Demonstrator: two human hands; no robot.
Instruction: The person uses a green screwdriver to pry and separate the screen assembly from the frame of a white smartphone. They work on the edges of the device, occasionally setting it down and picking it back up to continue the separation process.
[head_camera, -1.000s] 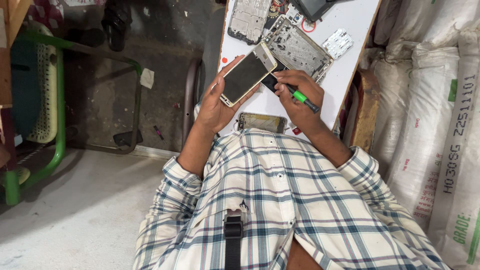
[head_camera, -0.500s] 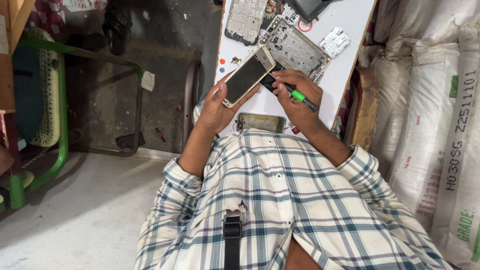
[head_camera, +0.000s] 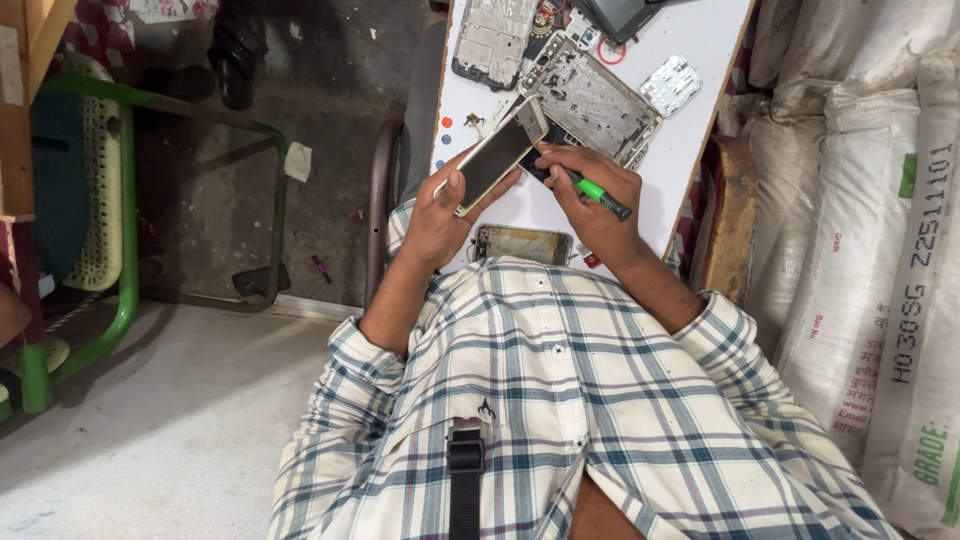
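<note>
Phone sits tilted, clamped in the left hand, right hand apparently gripping a green-handled tool beside it.

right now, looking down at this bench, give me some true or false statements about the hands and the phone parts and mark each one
1. The left hand holds a phone tilted up off the white table. True.
2. The right hand grips a tool with a red handle. False: the screwdriver has a green and black handle.
3. A bare metal phone frame lies on the table beyond the hands. True.
4. Another phone lies flat on the table near the person's chest. True.
5. The person wears a plain black shirt. False: the shirt is pale with a dark check.
</note>
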